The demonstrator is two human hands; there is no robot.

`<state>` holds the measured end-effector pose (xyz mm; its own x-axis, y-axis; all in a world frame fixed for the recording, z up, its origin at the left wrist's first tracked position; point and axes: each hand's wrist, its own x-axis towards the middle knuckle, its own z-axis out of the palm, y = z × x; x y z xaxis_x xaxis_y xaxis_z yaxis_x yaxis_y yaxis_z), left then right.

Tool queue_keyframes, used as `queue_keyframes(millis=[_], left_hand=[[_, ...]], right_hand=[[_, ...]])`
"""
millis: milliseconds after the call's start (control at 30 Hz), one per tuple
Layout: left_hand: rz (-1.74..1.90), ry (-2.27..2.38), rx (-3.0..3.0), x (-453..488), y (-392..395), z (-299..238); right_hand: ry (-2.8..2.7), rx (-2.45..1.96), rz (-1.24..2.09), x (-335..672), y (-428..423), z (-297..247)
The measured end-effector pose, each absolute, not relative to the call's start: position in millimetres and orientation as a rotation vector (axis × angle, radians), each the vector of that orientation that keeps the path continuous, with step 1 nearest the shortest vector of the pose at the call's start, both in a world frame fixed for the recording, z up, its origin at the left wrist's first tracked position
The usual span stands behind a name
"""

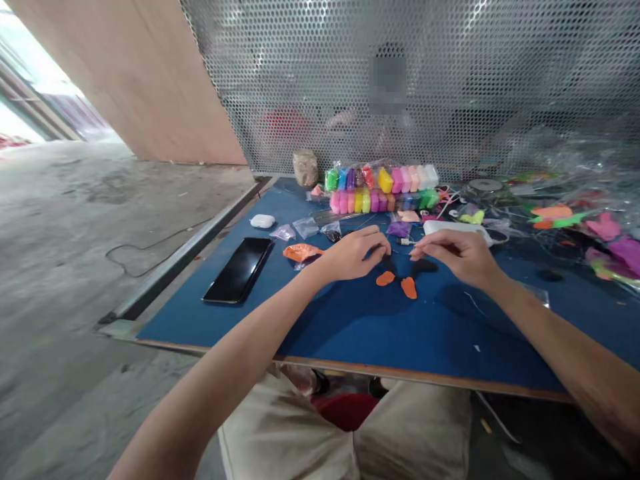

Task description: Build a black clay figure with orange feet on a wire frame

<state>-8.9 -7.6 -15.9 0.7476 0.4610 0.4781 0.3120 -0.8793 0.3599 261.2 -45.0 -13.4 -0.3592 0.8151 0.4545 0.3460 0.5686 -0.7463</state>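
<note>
Left hand point(356, 255) and right hand point(457, 259) curl narrow, any hold unclear; lowering either carelessly could squash the 2 orange pieces point(409, 288) between them.

No text, label, brand or number can be read: not on the phone point(238, 270) left of the left hand point(356, 253), nor on the white block point(457, 229) just beyond the right hand point(463, 258).

The left hand point(353, 256) and right hand point(461, 256) face each other, apart, both loosely curled
</note>
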Motion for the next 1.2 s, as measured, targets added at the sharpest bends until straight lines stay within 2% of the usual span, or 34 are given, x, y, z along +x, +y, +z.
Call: queue_keyframes(millis=[167,333,933,1200], left_hand=[[0.671,0.581,2.676,-10.8,-2.6,-18.8],[0.587,0.569,2.646,-9.6,-2.4,-18.4],[0.183,0.765,2.571,-12.1,-1.6,-18.5],[0.032,0.768,2.52,-16.4,-2.9,-9.1]], right_hand=[[-2.301,-1.052,0.686,261.4,-44.8,-9.6],[-2.506,-0.968,0.559,257.9,-45.1,-12.9],[-2.626,-0.576,0.285,236.8,-44.6,-43.7],[-2.681,-0.579,-0.043,229.2,-49.4,-42.3]])
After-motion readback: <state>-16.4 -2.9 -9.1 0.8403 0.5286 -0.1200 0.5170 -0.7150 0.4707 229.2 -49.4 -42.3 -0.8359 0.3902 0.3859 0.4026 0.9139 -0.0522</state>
